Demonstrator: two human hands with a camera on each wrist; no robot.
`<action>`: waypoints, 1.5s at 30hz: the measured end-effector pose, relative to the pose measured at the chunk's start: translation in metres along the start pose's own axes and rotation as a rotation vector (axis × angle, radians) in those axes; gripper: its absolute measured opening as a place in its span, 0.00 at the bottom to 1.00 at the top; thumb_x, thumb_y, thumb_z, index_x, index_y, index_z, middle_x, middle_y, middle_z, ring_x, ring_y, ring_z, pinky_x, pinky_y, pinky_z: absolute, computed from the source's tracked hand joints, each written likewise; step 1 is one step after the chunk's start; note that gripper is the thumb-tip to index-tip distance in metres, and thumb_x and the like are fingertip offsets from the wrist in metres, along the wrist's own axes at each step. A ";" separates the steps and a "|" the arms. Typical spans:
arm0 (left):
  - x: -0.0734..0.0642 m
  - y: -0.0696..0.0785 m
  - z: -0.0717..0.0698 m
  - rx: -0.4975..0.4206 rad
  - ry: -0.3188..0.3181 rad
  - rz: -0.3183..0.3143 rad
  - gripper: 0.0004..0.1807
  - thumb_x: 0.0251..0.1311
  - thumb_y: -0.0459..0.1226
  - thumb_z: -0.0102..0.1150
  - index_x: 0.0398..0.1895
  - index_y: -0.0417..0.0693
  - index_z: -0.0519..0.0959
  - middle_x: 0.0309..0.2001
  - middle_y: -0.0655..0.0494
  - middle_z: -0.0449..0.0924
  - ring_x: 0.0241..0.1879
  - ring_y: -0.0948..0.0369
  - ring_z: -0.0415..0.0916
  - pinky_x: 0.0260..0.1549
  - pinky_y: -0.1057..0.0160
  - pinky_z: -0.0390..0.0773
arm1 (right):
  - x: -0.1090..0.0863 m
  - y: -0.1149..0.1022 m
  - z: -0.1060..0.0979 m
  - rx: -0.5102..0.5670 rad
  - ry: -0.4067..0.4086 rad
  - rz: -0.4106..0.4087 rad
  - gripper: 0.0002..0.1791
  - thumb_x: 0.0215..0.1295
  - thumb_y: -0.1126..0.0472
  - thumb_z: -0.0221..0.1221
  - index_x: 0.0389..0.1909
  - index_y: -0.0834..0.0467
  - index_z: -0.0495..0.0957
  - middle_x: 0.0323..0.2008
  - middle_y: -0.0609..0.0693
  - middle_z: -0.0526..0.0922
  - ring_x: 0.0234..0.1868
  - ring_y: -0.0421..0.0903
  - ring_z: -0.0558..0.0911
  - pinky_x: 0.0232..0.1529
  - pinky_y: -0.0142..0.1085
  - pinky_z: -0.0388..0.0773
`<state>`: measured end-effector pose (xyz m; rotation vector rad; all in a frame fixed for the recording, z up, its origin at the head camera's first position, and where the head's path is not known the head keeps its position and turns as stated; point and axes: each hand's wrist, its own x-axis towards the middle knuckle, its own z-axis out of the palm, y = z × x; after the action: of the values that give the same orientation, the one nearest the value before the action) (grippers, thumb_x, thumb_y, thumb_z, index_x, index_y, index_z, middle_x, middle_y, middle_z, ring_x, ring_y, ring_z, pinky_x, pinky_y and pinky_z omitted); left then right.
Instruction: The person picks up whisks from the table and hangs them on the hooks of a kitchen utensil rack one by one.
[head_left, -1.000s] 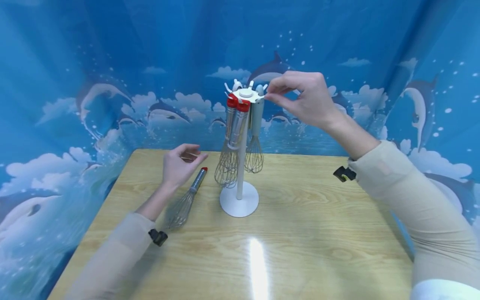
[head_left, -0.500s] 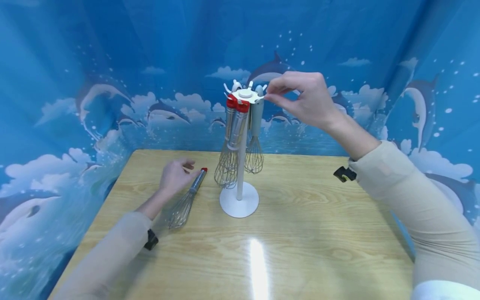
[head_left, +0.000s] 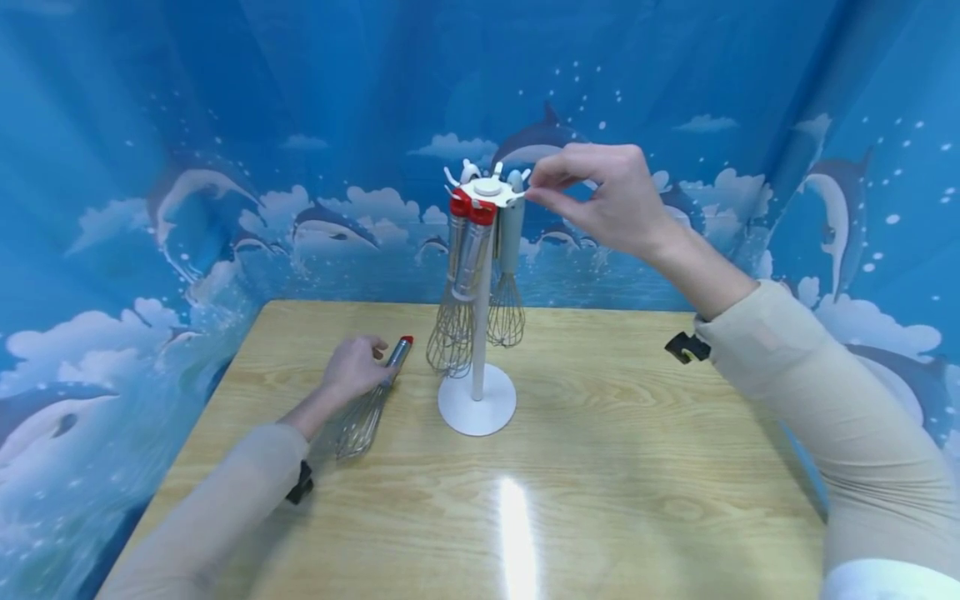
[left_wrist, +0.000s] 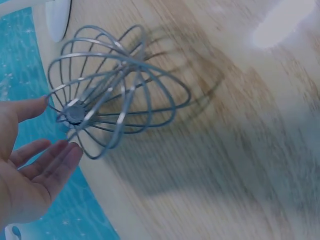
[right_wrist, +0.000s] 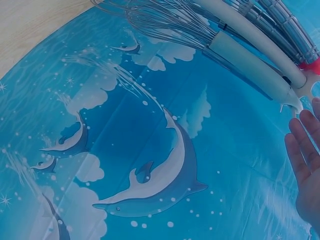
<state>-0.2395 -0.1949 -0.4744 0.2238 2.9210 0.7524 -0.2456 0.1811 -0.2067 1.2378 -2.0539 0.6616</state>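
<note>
On the table's left lies a whisk (head_left: 362, 427) with a metal handle and red end. My left hand (head_left: 352, 367) is at the neck of it. In the left wrist view the thumb and fingers of my left hand (left_wrist: 37, 155) stand apart on either side of the whisk's (left_wrist: 125, 95) neck. A white utensil stand (head_left: 478, 417) rises at mid-table, and my right hand (head_left: 611, 200) pinches a hook at its top right edge. In the right wrist view my right hand (right_wrist: 307, 155) is partly cut off, its pinch out of sight.
Red-topped whisks (head_left: 471, 254) hang at the stand's left front. A pale grey-handled whisk (head_left: 512, 237) hangs at its right, near my right fingers. Behind the wooden table (head_left: 637, 433) is a blue dolphin-print curtain (head_left: 337, 100).
My left hand has come down and inward from above the table to the lying whisk's neck. The right hand stays at the stand's top.
</note>
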 end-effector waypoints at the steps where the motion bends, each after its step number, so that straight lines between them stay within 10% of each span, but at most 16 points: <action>1: 0.000 -0.001 0.001 0.004 -0.003 -0.005 0.32 0.62 0.46 0.74 0.63 0.34 0.80 0.53 0.35 0.88 0.49 0.43 0.88 0.46 0.47 0.91 | 0.000 0.000 0.000 -0.002 0.000 0.002 0.05 0.68 0.64 0.70 0.40 0.63 0.89 0.35 0.57 0.92 0.36 0.48 0.89 0.47 0.16 0.81; 29: 0.002 -0.019 0.015 -0.125 -0.057 -0.024 0.29 0.62 0.41 0.74 0.61 0.30 0.80 0.46 0.37 0.90 0.40 0.51 0.89 0.37 0.57 0.91 | 0.001 -0.001 0.001 -0.011 0.000 0.014 0.05 0.68 0.64 0.71 0.40 0.62 0.89 0.35 0.57 0.92 0.36 0.48 0.90 0.47 0.15 0.80; 45: -0.013 -0.017 0.014 -0.233 0.076 -0.063 0.31 0.61 0.41 0.74 0.67 0.39 0.79 0.50 0.37 0.88 0.45 0.46 0.88 0.35 0.59 0.90 | 0.002 -0.003 0.000 -0.026 -0.015 0.018 0.06 0.68 0.64 0.70 0.40 0.63 0.89 0.36 0.57 0.92 0.36 0.47 0.91 0.47 0.15 0.80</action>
<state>-0.2267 -0.2054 -0.4934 0.0826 2.8601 1.1020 -0.2438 0.1794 -0.2050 1.2146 -2.0812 0.6343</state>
